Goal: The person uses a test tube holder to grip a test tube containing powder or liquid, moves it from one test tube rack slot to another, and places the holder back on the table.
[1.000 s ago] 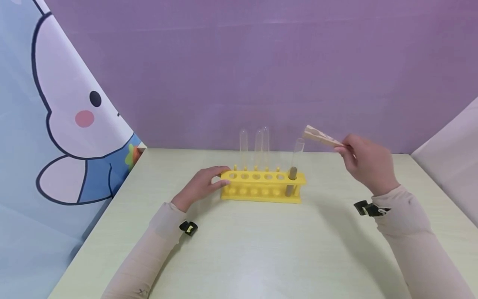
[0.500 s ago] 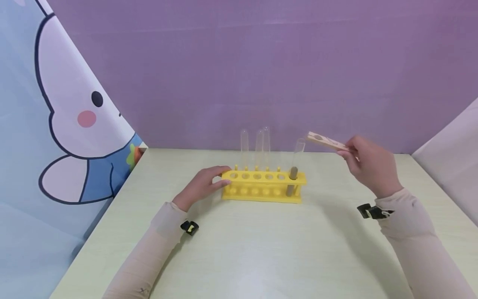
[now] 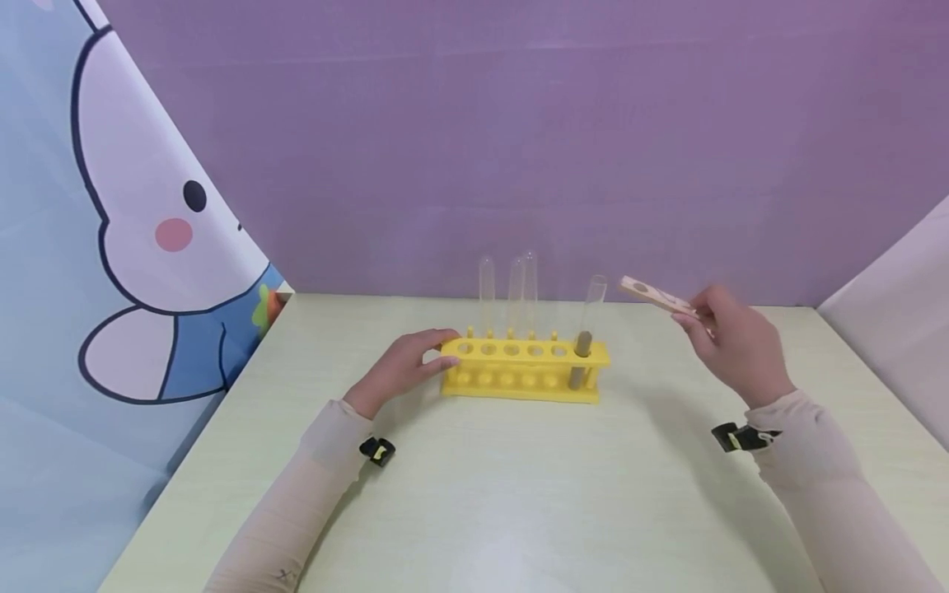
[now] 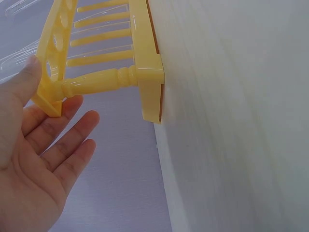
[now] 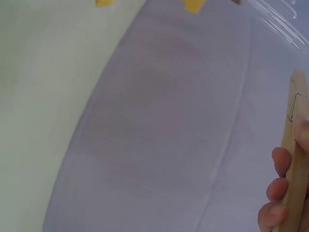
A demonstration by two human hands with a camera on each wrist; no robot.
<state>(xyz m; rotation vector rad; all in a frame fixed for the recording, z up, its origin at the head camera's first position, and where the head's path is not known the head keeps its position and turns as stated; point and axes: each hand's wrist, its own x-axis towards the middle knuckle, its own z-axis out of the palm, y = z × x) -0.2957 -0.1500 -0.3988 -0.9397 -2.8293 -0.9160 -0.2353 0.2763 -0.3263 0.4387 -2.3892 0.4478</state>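
Note:
In the head view a yellow test tube rack (image 3: 519, 394) stands on the table, its left end pinched between the thumb and fingers of my left hand (image 3: 404, 362). The left wrist view has the thumb on the rack's top plate (image 4: 42, 82), other fingers behind it. A glass test tube (image 3: 594, 306) with grey-brown contents leans in the rightmost hole. My right hand (image 3: 741, 342) holds a wooden test tube clamp (image 3: 656, 296) by its rear part. The clamp's tip points left, just right of the tube's upper end and apart from it.
Several clear test tubes, among them one at the left (image 3: 486, 288), sit upside down on the rack's rear pegs. A purple cloth (image 3: 474, 148) hangs behind the pale table (image 3: 489, 494). At the left is a blue sheet (image 3: 44, 478) with a cartoon.
My right hand has lowered the clamp and drawn it slightly right, away from the tube's upper end. The left hand and the rack look unmoved.

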